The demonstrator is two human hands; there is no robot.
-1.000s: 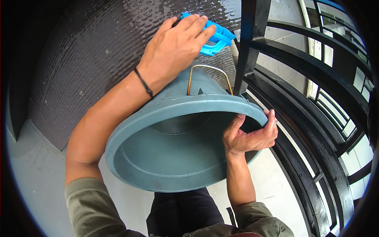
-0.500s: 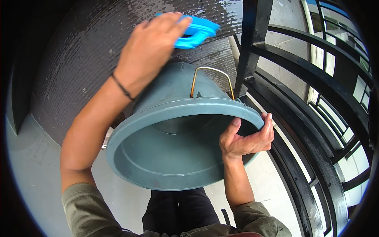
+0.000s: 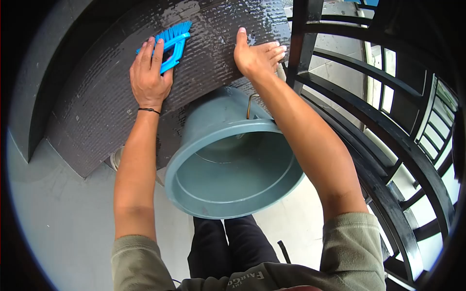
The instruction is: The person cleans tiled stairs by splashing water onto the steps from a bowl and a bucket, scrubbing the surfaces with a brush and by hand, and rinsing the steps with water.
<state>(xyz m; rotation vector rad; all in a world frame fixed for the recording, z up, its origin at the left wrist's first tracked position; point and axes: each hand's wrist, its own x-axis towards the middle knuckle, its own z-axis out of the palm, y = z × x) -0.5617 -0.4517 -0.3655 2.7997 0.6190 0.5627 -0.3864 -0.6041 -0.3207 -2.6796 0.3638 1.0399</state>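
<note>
My left hand (image 3: 149, 77) is closed on a blue scrubbing brush (image 3: 175, 48) with an open loop handle; its bristles point away from me. Both are at the wet, dark, ridged tiles (image 3: 208, 58). Farther right, my right hand (image 3: 259, 57) has its thumb raised and fingers stretched out, holding nothing, close to the tiles' right edge. Below the hands a large grey-green bucket (image 3: 230, 127) is tipped with its mouth toward me, just above my legs. Part of its wire handle (image 3: 249, 104) shows beside my right forearm, which hides some of the rim.
Black metal railing (image 3: 388, 121) runs along the right side. A dark raised border (image 3: 41, 82) curves along the left. Light grey floor (image 3: 73, 208) lies below the tiles, and a pale round object (image 3: 116, 157) is partly hidden behind my left forearm.
My right hand has let go of the bucket rim and moved forward over the tiles. My left hand has carried the brush leftward. The bucket appears shifted slightly right in view.
</note>
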